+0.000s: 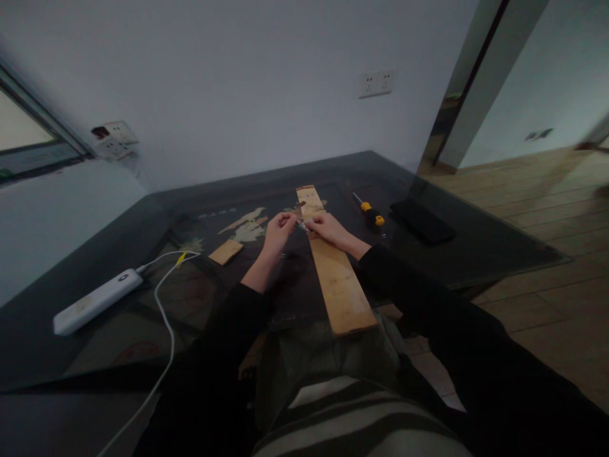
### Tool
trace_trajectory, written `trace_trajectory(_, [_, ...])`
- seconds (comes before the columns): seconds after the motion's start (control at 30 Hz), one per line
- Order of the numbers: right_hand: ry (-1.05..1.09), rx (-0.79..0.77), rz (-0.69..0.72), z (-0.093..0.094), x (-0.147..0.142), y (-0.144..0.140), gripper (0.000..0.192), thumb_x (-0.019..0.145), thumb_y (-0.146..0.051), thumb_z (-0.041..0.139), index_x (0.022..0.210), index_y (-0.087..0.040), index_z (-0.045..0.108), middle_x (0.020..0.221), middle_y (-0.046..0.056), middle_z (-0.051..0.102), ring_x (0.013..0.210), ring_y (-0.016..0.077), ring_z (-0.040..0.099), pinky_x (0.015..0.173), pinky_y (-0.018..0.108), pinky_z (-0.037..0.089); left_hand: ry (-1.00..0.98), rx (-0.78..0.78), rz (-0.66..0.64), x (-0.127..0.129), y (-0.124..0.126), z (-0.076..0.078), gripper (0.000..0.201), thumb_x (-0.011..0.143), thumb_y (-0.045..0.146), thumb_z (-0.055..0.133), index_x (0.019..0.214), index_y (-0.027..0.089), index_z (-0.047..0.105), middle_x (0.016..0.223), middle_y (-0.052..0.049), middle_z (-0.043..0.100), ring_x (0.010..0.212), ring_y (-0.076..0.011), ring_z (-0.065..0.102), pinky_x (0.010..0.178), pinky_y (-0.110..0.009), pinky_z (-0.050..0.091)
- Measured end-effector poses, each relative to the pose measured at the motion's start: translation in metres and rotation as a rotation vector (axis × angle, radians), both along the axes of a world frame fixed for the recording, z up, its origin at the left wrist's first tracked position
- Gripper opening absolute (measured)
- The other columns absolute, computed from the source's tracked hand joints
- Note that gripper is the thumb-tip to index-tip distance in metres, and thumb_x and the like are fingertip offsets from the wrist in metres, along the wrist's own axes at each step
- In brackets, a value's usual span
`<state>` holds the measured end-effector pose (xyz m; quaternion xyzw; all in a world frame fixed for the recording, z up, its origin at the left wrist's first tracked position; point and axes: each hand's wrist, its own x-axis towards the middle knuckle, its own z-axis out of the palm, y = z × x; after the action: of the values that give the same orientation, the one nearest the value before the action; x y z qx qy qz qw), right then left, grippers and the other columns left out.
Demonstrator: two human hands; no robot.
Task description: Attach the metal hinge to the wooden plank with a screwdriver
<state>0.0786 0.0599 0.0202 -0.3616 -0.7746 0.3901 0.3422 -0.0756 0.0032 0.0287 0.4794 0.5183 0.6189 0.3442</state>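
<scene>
A small, shiny metal piece (302,225) lies between my fingertips above the long wooden board; its exact kind is too small to tell. My left hand (278,233) is closed in a pinch at its left end. From the other side, my right hand (329,230) has its fingers curled together at the right end, over the board. The wooden board (340,282) runs lengthwise from the middle of the table toward my lap, its near end jutting past the table edge. Dark marks show near its far end.
On the dark table (499,254), a yellow-and-black screwdriver (372,214) and a black flat case (422,221) are to the right. Left are a small wood block (226,252) and a white power bank (99,301) with a cable (164,311). A wall (247,82) stands behind.
</scene>
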Motion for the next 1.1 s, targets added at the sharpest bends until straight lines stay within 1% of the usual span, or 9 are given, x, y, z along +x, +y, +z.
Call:
trace_trajectory(0.13, [0.024, 0.002, 0.023, -0.0006, -0.0006, -0.0001, 0.029, 0.082, -0.036, 0.053, 0.060, -0.017, 0.053, 0.058, -0.003, 0.045, 0.059, 0.0105, 0.039, 0.057, 0.027, 0.027, -0.035, -0.014, -0.020, -0.0002, -0.0002, 0.0005, 0.019, 0.079, 0.030, 0.073, 0.076, 0.018, 0.058, 0.066, 0.002, 0.059, 0.056, -0.0083, 0.048, 0.056, -0.022, 0.037])
trace_trajectory(0.3, [0.039, -0.007, 0.037, -0.0017, -0.0021, 0.0017, 0.028, 0.081, -0.036, 0.055, 0.059, -0.017, 0.052, 0.057, -0.004, 0.045, 0.059, 0.0103, 0.038, 0.057, 0.026, 0.027, -0.075, -0.018, -0.051, -0.0028, 0.0010, -0.0021, 0.015, 0.078, 0.026, 0.073, 0.078, 0.017, 0.061, 0.064, 0.003, 0.057, 0.054, -0.0076, 0.045, 0.055, -0.022, 0.035])
trace_trajectory(0.47, [0.035, -0.009, 0.052, 0.0000, -0.0017, 0.0011, 0.032, 0.082, -0.039, 0.055, 0.059, -0.018, 0.051, 0.056, -0.005, 0.042, 0.058, 0.0098, 0.036, 0.056, 0.026, 0.025, -0.105, -0.030, -0.061, -0.0027, -0.0001, -0.0007, 0.006, 0.080, 0.020, 0.069, 0.084, 0.016, 0.068, 0.068, 0.001, 0.061, 0.053, -0.0071, 0.042, 0.054, -0.023, 0.032])
trace_trajectory(0.63, [0.031, 0.023, 0.053, 0.0008, -0.0012, -0.0001, 0.033, 0.082, -0.040, 0.055, 0.059, -0.018, 0.051, 0.056, -0.004, 0.044, 0.058, 0.0101, 0.038, 0.056, 0.026, 0.025, -0.116, -0.043, -0.082, -0.0035, -0.0025, 0.0017, 0.009, 0.078, 0.022, 0.071, 0.084, 0.016, 0.074, 0.068, 0.000, 0.063, 0.054, -0.0077, 0.040, 0.053, -0.024, 0.030])
trace_trajectory(0.8, [0.053, 0.028, 0.081, 0.0000, -0.0011, -0.0008, 0.032, 0.082, -0.042, 0.054, 0.060, -0.018, 0.052, 0.058, -0.004, 0.046, 0.058, 0.0101, 0.039, 0.057, 0.026, 0.026, -0.116, -0.043, -0.063, -0.0043, -0.0016, 0.0011, 0.012, 0.076, 0.027, 0.075, 0.080, 0.016, 0.071, 0.068, 0.000, 0.062, 0.053, -0.0072, 0.038, 0.051, -0.023, 0.028])
trace_trajectory(0.93, [0.058, 0.025, 0.091, -0.0020, -0.0018, 0.0010, 0.034, 0.082, -0.045, 0.055, 0.061, -0.018, 0.051, 0.058, -0.004, 0.046, 0.058, 0.0099, 0.039, 0.057, 0.026, 0.026, -0.109, -0.043, -0.051, -0.0039, -0.0015, 0.0013, 0.017, 0.075, 0.030, 0.077, 0.077, 0.017, 0.068, 0.068, 0.001, 0.061, 0.054, -0.0075, 0.042, 0.051, -0.023, 0.030])
trace_trajectory(1.03, [0.067, 0.030, 0.098, -0.0037, -0.0034, 0.0027, 0.036, 0.083, -0.046, 0.055, 0.060, -0.018, 0.050, 0.058, -0.004, 0.045, 0.058, 0.0099, 0.038, 0.057, 0.026, 0.026, -0.134, -0.038, -0.055, -0.0036, -0.0020, 0.0021, 0.018, 0.073, 0.030, 0.079, 0.075, 0.017, 0.066, 0.067, 0.002, 0.060, 0.055, -0.0071, 0.044, 0.053, -0.023, 0.032])
trace_trajectory(1.1, [0.079, 0.040, 0.130, -0.0037, -0.0042, 0.0028, 0.037, 0.083, -0.047, 0.056, 0.060, -0.019, 0.049, 0.059, -0.004, 0.044, 0.059, 0.0101, 0.038, 0.058, 0.026, 0.026, -0.154, -0.034, -0.054, -0.0035, -0.0021, 0.0024, 0.017, 0.073, 0.027, 0.079, 0.075, 0.016, 0.066, 0.066, 0.002, 0.060, 0.055, -0.0067, 0.045, 0.054, -0.022, 0.032])
